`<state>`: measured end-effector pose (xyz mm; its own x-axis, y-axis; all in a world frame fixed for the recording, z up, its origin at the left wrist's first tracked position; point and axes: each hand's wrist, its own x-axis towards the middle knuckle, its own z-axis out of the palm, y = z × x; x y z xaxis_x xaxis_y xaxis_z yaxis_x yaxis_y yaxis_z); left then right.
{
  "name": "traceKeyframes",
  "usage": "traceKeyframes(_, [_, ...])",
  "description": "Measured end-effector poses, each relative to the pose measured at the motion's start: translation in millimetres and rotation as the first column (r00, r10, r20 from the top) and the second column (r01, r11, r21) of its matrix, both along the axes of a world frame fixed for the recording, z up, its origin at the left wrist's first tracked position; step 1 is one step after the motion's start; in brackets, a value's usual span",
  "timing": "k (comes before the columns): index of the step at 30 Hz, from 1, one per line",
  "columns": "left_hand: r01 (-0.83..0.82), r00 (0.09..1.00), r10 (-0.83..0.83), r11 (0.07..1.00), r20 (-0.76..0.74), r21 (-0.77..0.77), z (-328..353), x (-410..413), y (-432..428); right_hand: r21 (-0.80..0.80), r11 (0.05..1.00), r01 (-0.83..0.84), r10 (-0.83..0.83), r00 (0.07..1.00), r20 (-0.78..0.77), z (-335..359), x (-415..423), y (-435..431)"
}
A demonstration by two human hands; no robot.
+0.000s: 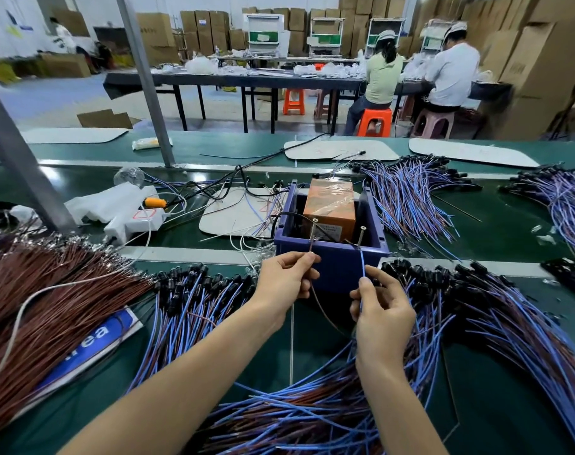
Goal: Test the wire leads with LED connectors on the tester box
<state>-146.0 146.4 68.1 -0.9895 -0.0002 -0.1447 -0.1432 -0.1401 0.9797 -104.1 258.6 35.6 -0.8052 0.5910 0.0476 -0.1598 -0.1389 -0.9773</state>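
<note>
While L hand (284, 279) pinches brown lead (323, 311), R hand (382, 310) on blue lead (362, 264).

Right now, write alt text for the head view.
The left hand pinches a brown lead and the right hand a blue lead, both held up toward two metal posts on a blue tester box. Bundles of blue and brown leads lie around it on the green bench.

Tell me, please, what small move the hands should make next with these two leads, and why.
Probably press both tips onto the two metal posts of the tester box. The left hand pinches the brown lead, the right hand pinches the blue lead, and both tips point up close by the posts; contact cannot be told.
</note>
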Motion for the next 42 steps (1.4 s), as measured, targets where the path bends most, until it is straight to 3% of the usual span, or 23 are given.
traceKeyframes(14, [0.019, 1.000, -0.019, 1.000, -0.003, 0.011, -1.8, 1.5, -7.4, 0.004, 1.000, 0.016, -0.016, 0.998, -0.066, 1.1, 4.0, -1.1])
traceKeyframes(27, [0.029, 0.999, -0.029, 1.000, 0.018, -0.001, -0.9, 1.8, -6.6, 0.031, 0.999, -0.026, 0.026, 1.000, -0.008, -1.0, 0.8, -3.6])
traceKeyframes(30, [0.126, 0.992, -0.126, 0.992, 0.025, -0.002, 0.2, 4.6, -7.8, 0.096, 0.985, -0.140, 0.142, 0.990, -0.014, 2.4, 6.9, -1.8])
traceKeyframes(34, [0.263, 0.964, -0.263, 0.965, -0.035, -0.007, 2.9, 15.7, -16.0, 0.278, 0.839, -0.467, 0.472, 0.880, 0.055, 8.2, 20.4, -0.1])
traceKeyframes(38, [0.146, 0.986, -0.131, 0.976, -0.103, 0.159, 16.6, 25.6, -35.1, 0.512, 0.635, -0.578, 0.540, 0.806, 0.241, 9.7, 31.6, 23.8])
traceKeyframes(40, [0.120, 0.983, -0.084, 0.966, -0.160, 0.230, 25.3, 31.7, -49.5, 0.719, 0.506, -0.477, 0.408, 0.866, 0.288, 7.5, 35.8, 41.2])
traceKeyframes(42, [0.118, 0.973, -0.061, 0.960, -0.221, 0.255, 32.4, 42.4, -61.9, 0.913, 0.320, -0.252, 0.246, 0.953, 0.177, 9.5, 36.8, 58.7])
